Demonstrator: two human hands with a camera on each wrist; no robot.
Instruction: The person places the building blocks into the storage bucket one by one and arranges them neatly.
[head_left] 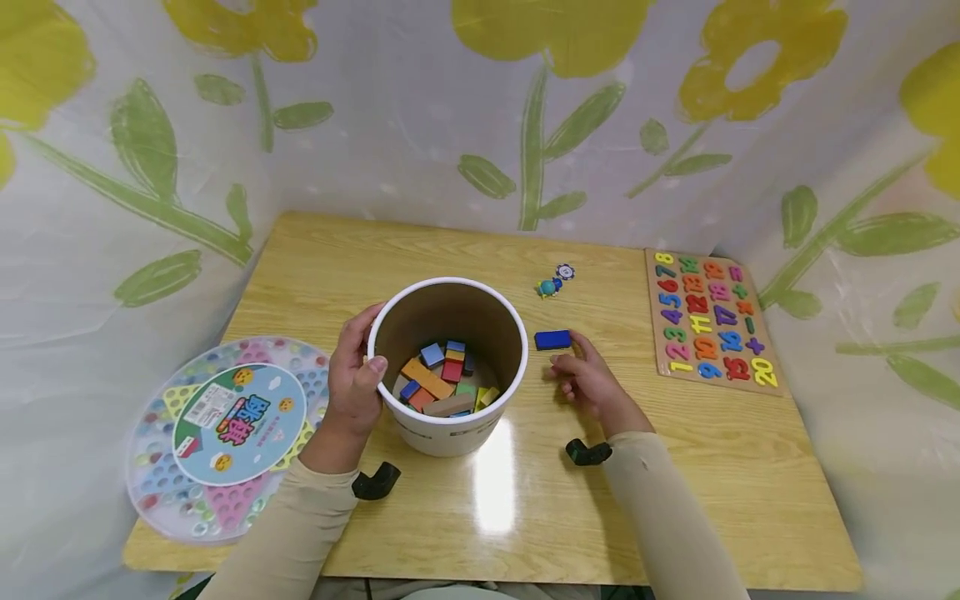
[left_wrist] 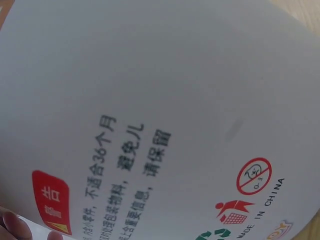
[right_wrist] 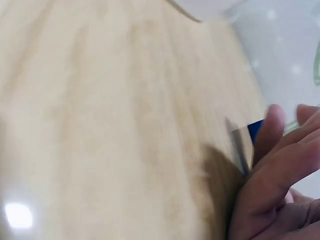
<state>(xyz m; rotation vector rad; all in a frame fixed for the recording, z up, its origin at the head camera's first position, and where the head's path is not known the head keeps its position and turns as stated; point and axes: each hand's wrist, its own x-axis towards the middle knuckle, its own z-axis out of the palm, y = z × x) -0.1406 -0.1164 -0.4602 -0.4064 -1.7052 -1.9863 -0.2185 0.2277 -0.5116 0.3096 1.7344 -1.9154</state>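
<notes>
My left hand [head_left: 354, 375] grips the left rim of a white bucket [head_left: 446, 442], thumb over the edge and the other fingers outside. Printed warnings cover the bucket's wall [left_wrist: 190, 75] in the left wrist view. Inside lie several coloured wooden blocks [head_left: 427, 379] in orange, red, blue, green and yellow. To the right of the bucket, a blue rectangular block [head_left: 552, 340] lies on the table. My right hand [head_left: 596, 387] is beside it, index fingertip at its right end. In the right wrist view, the fingers partly hide the block [right_wrist: 255, 130].
A round Chinese checkers board [head_left: 240, 425] lies at the left on the wooden table [head_left: 540, 517]. A number puzzle board [head_left: 708, 325] is at the right. A small blue-green toy [head_left: 550, 287] sits behind the blue block. Flower-printed curtains [head_left: 405, 150] surround the table.
</notes>
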